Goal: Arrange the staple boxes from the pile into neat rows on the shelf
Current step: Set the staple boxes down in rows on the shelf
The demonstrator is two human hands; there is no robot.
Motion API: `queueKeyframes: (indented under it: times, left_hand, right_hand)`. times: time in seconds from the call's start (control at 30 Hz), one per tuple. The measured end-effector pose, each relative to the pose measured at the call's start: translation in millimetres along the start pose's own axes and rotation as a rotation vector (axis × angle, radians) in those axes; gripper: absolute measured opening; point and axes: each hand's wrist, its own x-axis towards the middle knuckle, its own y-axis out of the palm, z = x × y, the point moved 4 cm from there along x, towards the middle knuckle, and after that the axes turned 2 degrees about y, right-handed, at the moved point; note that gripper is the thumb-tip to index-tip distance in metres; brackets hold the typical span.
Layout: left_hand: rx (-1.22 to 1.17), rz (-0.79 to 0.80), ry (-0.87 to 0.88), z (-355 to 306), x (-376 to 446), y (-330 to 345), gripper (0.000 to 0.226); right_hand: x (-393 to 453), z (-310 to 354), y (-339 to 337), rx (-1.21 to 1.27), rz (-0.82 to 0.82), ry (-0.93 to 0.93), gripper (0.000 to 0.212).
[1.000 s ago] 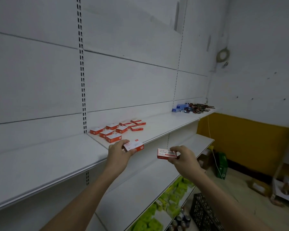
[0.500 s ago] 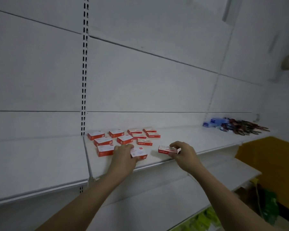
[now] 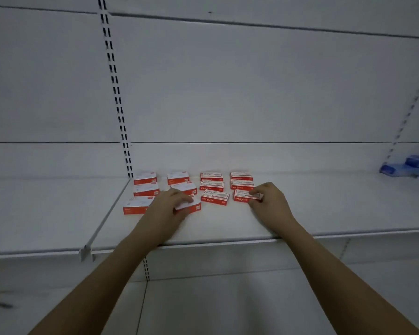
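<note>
Staple boxes, red-sided with white tops, lay flat in four short columns running front to back at the left end of a white shelf, three deep in each column. The two front places on the right of the grid were being filled as the picture was taken. The left hand lay over the front box of the second column, fingers curled across its top and holding it against the shelf. The right hand pinched the front box of the fourth column at its right end, the box already flat on the board. To finish the placement well, each box would probably need a slight push until its front edge lined up with its neighbours; the third column's front box sat a little askew and the first column's front box stood further forward than the rest. Squaring the long sides and keeping the gaps between columns even would likely matter more than speed, and the fingers ought to lift straight up so as not to drag a box out of line. Blue packets lay well apart at the shelf's far right, against the white slotted back wall.
</note>
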Motion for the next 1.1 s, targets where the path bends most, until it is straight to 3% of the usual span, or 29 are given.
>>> queueKeyframes:
  times: [0.4, 0.67, 0.77, 0.97, 1.1]
  left_hand:
    - [0.056, -0.073, -0.009, 9, 1, 4, 0.029]
    - [0.315, -0.243, 0.012, -4, -19, -27, 0.028]
    - [0.302, -0.224, -0.07, 17, -34, -63, 0.032]
    - [0.248, -0.081, -0.284, 108, -109, -166, 0.043]
    - [0.261, -0.101, -0.378, 177, -182, -254, 0.043]
  right_hand:
    - [13, -15, 13, 0.137, -0.023, -0.027, 0.028]
    - [-13, 15, -15, 0.078, -0.172, 0.013, 0.019]
    - [-30, 67, -10, 0.037, -0.125, -0.051, 0.013]
    - [-91, 245, 61, -0.002, 0.299, -0.202, 0.026]
    - [-135, 366, 122, 0.033, 0.437, -0.293, 0.029]
